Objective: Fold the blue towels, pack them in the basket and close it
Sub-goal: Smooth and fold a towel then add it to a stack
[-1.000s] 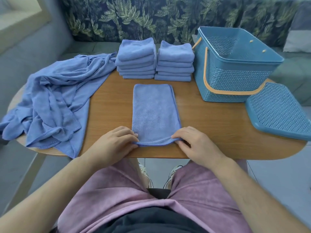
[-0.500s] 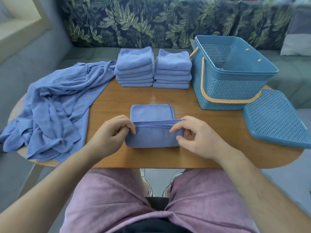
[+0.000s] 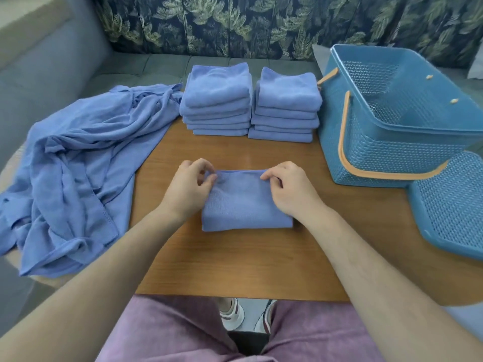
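A blue towel, folded into a small rectangle, lies in the middle of the wooden table. My left hand pinches its far left corner and my right hand pinches its far right corner. Behind it stand two stacks of folded blue towels. A heap of unfolded blue towels covers the table's left side. The blue basket with an orange handle stands open and empty at the right. Its blue lid lies flat in front of it.
A grey sofa with a leaf-patterned back runs behind and to the left of the table. The lid overhangs the table's right edge. My knees and shoes show below the near edge.
My hands carried the towel's near edge away from me and laid it on the far edge, halving the long strip into a short rectangle. The camera has tilted down and closer.
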The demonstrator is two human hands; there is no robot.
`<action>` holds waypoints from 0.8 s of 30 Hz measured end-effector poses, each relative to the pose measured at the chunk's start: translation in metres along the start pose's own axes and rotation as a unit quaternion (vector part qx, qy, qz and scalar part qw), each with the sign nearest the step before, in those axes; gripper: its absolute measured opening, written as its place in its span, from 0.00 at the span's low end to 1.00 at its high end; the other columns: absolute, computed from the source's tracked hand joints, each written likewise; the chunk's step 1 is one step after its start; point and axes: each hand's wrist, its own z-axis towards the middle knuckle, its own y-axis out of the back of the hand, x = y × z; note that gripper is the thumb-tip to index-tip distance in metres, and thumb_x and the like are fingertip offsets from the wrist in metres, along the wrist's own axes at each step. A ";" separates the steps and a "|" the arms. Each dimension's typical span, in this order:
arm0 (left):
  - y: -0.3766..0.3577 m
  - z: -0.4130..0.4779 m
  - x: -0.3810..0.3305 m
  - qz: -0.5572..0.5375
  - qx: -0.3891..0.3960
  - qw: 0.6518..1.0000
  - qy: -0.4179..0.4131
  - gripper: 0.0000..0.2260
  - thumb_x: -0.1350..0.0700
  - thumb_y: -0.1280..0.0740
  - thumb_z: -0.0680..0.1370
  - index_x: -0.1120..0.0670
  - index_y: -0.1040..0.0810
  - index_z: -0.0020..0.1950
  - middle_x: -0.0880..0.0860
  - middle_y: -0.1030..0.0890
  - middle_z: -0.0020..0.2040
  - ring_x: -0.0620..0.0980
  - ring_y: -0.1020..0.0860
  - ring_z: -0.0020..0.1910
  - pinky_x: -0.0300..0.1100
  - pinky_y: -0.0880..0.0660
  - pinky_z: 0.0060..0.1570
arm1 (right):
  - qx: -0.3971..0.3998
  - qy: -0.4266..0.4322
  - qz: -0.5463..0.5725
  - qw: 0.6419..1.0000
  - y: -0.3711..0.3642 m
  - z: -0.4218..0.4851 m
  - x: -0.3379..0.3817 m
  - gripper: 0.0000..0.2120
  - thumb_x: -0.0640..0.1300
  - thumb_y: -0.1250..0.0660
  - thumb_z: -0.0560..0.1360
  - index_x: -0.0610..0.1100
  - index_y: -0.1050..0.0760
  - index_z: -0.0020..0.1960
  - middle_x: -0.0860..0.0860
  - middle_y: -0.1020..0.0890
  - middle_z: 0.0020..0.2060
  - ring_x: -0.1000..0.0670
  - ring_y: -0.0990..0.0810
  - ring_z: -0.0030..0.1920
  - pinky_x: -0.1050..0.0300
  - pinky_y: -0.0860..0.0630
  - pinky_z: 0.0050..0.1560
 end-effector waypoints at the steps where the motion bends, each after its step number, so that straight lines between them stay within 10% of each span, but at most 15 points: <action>1: -0.004 -0.002 0.001 0.033 -0.022 0.999 0.004 0.06 0.48 0.34 0.81 0.46 0.23 0.56 0.49 0.27 0.55 0.47 0.24 0.50 0.46 0.24 0.54 | -0.011 -0.006 -0.025 1.000 -0.005 -0.003 0.002 0.15 0.40 0.39 0.79 0.54 0.19 0.56 0.52 0.27 0.66 0.48 0.29 0.65 0.53 0.31 0.64; 8: -0.039 -0.054 0.000 0.212 -0.018 0.977 -0.014 0.25 0.37 0.45 0.78 0.44 0.26 0.72 0.56 0.35 0.78 0.57 0.33 0.71 0.55 0.31 0.66 | -0.044 0.009 -0.107 0.993 -0.041 -0.055 0.025 0.21 0.54 0.42 0.81 0.59 0.29 0.73 0.46 0.44 0.81 0.42 0.48 0.80 0.42 0.44 0.76; 12: -0.040 -0.063 -0.005 0.296 -0.052 0.954 0.007 0.24 0.37 0.41 0.79 0.44 0.26 0.72 0.60 0.25 0.66 0.61 0.27 0.61 0.57 0.28 0.57 | 0.010 -0.107 -0.100 0.989 -0.040 -0.064 0.020 0.26 0.63 0.47 0.82 0.64 0.42 0.79 0.39 0.53 0.81 0.40 0.59 0.81 0.43 0.53 0.79; 17: -0.034 -0.051 -0.017 0.118 0.023 0.990 0.075 0.23 0.46 0.34 0.80 0.49 0.29 0.74 0.54 0.29 0.65 0.54 0.31 0.65 0.47 0.32 0.65 | -0.075 -0.098 -0.037 0.992 -0.039 -0.059 0.028 0.19 0.51 0.34 0.77 0.52 0.23 0.68 0.42 0.27 0.64 0.37 0.31 0.70 0.43 0.35 0.71; 20: -0.025 -0.042 -0.019 0.012 0.025 0.995 0.093 0.18 0.55 0.33 0.81 0.50 0.25 0.71 0.52 0.29 0.64 0.45 0.29 0.59 0.22 0.35 0.52 | -0.083 -0.109 0.080 0.987 -0.031 -0.056 0.031 0.18 0.39 0.34 0.75 0.50 0.21 0.63 0.49 0.29 0.61 0.46 0.24 0.59 0.51 0.27 0.62; 24: -0.009 -0.040 -0.034 -0.056 0.005 0.995 0.086 0.15 0.59 0.33 0.80 0.49 0.22 0.66 0.48 0.28 0.63 0.39 0.30 0.56 0.21 0.36 0.47 | -0.062 -0.110 0.164 0.978 -0.010 -0.053 0.034 0.22 0.34 0.40 0.76 0.49 0.24 0.67 0.56 0.32 0.62 0.55 0.23 0.50 0.66 0.28 0.48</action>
